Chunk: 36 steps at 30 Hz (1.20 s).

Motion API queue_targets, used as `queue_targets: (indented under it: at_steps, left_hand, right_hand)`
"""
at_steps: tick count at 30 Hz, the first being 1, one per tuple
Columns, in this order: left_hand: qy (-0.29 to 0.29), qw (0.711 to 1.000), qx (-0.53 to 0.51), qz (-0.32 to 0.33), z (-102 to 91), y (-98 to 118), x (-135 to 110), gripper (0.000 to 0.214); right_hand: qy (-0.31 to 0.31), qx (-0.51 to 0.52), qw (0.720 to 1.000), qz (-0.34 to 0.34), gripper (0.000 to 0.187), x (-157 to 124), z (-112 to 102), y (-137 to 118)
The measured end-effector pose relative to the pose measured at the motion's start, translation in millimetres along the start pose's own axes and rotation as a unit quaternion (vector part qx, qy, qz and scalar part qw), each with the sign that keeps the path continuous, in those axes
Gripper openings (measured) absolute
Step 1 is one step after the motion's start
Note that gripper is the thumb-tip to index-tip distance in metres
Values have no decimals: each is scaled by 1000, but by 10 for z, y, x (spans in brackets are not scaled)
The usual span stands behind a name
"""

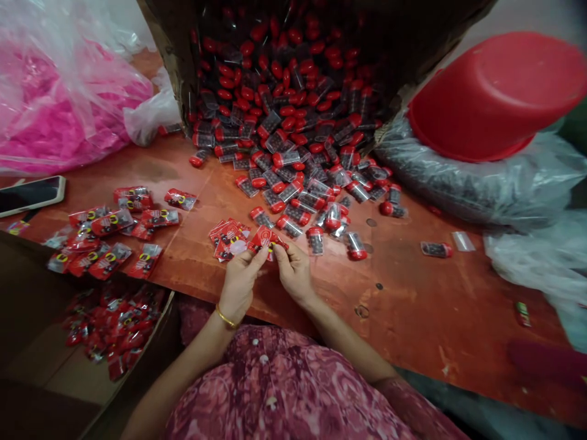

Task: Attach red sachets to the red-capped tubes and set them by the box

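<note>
Between the fingertips of both hands is a red printed card, held just above the table's front edge. My left hand pinches its left side, and my right hand grips its right side. Just left of the card, a small pile of similar red cards lies on the table. Beyond my hands, a heap of clear tubes with red caps, filled with dark pieces, spills from a tipped cardboard box. Several red packets in clear wrap lie to the left.
An open carton below the table edge at left holds more red packets. A phone and a bag of pink pieces are at left. An upturned red bucket rests on a filled plastic bag at right. A battery lies front right.
</note>
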State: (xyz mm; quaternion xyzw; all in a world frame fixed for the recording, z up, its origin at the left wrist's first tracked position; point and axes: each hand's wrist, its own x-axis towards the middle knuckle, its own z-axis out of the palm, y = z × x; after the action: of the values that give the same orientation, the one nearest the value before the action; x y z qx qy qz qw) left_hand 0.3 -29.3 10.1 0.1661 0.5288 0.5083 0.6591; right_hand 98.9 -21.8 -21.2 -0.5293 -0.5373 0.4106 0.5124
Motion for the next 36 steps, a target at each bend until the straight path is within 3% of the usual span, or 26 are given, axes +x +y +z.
queue_targets:
  at_steps: [6, 9, 12, 14, 15, 17, 19, 21, 23, 27, 32, 36]
  left_hand:
    - [11, 1000, -5, 6, 99, -6, 112, 38]
    - [22, 999, -34, -24, 79, 27, 149, 38]
    - [29, 998, -51, -35, 39, 61, 157, 40]
    - [30, 997, -54, -44, 25, 71, 152, 41]
    - [30, 997, -55, -48, 23, 71, 147, 42]
    - [35, 997, -50, -53, 28, 68, 137, 42]
    - [45, 997, -40, -48, 37, 64, 127, 43]
    - [54, 998, -28, -33, 45, 60, 118, 43]
    - [57, 998, -17, -9, 49, 54, 111, 44]
    - [28, 999, 10, 44, 30, 19, 100, 39]
    - [-3, 990, 85, 110, -56, -25, 105, 29]
    - [-10, 989, 93, 118, -68, -22, 116, 29]
  right_hand:
    - [-2, -35, 999, -14, 37, 9, -124, 59]
    - [21, -162, 984, -71, 34, 58, -371, 74]
    - [75, -395, 911, -89, 48, 113, -638, 169]
    - [77, -488, 867, -68, 53, 124, -762, 277]
    - [68, -504, 859, -64, 48, 119, -804, 330]
    - [45, -482, 872, -75, 35, 84, -856, 396]
    - [19, -398, 913, -83, 30, 18, -876, 376]
    - [-23, -273, 961, -45, 27, -74, -870, 270]
    - [-74, -142, 987, 21, 24, -170, -836, 115]
    - [-117, 4, 988, 101, 22, -265, -709, -137]
    - [-125, 51, 980, 146, 21, -204, -608, -202]
    - [-119, 70, 974, 180, 25, -174, -588, -179]
